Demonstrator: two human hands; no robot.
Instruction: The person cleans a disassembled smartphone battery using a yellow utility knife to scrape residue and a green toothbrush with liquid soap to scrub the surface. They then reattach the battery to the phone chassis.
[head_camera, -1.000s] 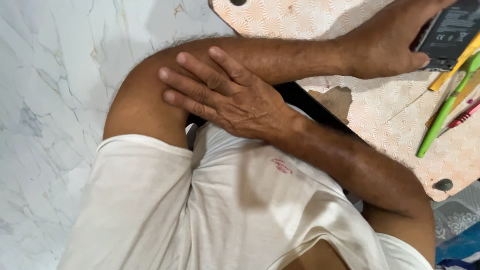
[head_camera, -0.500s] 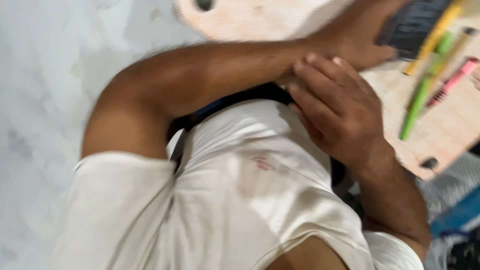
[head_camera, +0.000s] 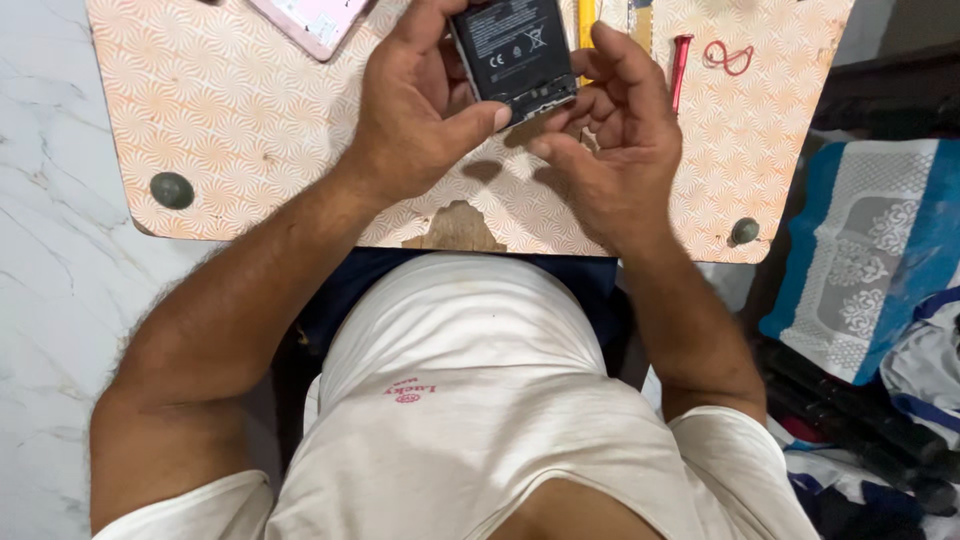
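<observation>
We hold the opened phone (head_camera: 515, 52) at the frame's top centre — left hand (head_camera: 420, 110) gripping its side, right hand (head_camera: 610, 130) with fingers loosely curled at its lower corner. It looks mid-disassembly — next we'd need a steady pinch there.

— Where can you move your left hand (head_camera: 420, 120)?

— To its left the patterned board (head_camera: 250, 130) lies bare as far as the round grey stud (head_camera: 172, 190). Up and to the left, a pink flat thing (head_camera: 315, 20) blocks the top edge.

— And your right hand (head_camera: 605, 140)?

— A red tool (head_camera: 680, 70) lies just to its right, with a red loop (head_camera: 728, 57) beyond. Below those, bare board runs down to the second stud (head_camera: 744, 231). Between your hands the opened phone (head_camera: 512, 52) fills the gap.
</observation>
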